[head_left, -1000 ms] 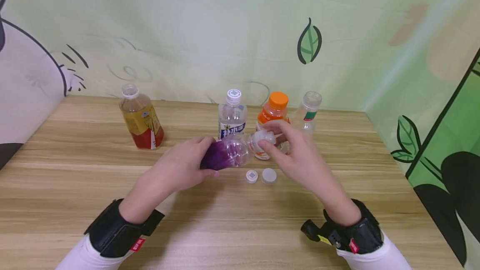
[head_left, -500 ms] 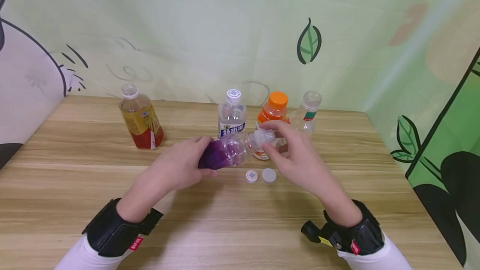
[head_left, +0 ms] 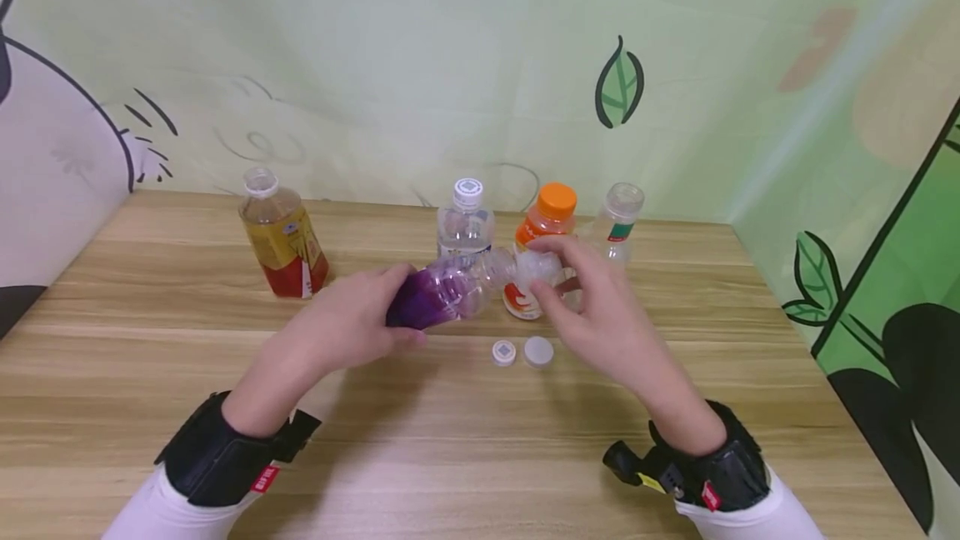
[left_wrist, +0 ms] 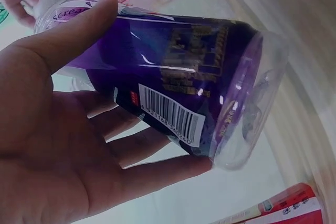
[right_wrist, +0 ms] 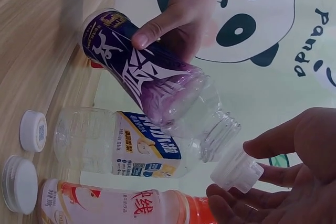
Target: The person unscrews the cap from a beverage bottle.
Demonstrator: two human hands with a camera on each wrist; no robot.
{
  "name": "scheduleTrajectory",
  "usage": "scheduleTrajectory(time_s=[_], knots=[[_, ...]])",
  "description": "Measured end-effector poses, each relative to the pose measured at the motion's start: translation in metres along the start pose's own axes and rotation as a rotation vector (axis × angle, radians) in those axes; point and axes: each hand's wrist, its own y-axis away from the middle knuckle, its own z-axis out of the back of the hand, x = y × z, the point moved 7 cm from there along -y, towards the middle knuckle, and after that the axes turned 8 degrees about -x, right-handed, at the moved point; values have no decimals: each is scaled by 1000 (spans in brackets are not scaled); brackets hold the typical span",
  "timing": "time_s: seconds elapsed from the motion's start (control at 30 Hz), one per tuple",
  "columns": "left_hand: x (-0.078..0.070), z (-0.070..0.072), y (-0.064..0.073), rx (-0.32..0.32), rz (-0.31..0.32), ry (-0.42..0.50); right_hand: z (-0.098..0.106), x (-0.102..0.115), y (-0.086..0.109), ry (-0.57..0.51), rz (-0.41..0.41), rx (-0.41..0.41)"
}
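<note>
My left hand [head_left: 352, 315] grips a clear plastic drink bottle [head_left: 431, 297] with a purple label, thumb along one side and fingers round the other. Tilted sideways, the bottle points its neck to the right, and its bare threads [right_wrist: 220, 136] show in the right wrist view. Just off the mouth, my right hand [head_left: 603, 302] pinches a translucent white bottle cap [right_wrist: 237, 170] between thumb and fingers. The label's barcode [left_wrist: 172, 114] shows in the left wrist view. Behind the cap stands an orange-capped bottle [head_left: 557, 201], partly covered by my right hand.
An uncapped bottle with a yellow and red label [head_left: 285, 244] stands at the back left. A white-capped clear bottle [head_left: 465, 225] and an uncapped clear bottle [head_left: 622, 205] stand at the back. Two loose white caps, one small [head_left: 504, 352] and one wider [head_left: 538, 352], lie on the table [head_left: 450, 440].
The purple bottle has shifted slightly left with my left hand, and the cap has come away from its neck. My right hand has moved slightly right with the cap.
</note>
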Motion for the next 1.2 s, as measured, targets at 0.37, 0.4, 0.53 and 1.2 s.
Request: scheduleTrajectory(time_s=[0.37, 0.4, 0.53, 1.2], knots=[[5, 14, 2, -21, 27, -26, 0, 1, 0, 62, 15, 33], [6, 15, 2, -23, 31, -26, -1, 1, 1, 74, 18, 44], [7, 18, 2, -40, 36, -15, -7, -2, 2, 118, 28, 96], [20, 26, -3, -142, 93, 89, -30, -22, 12, 457, 7, 403]])
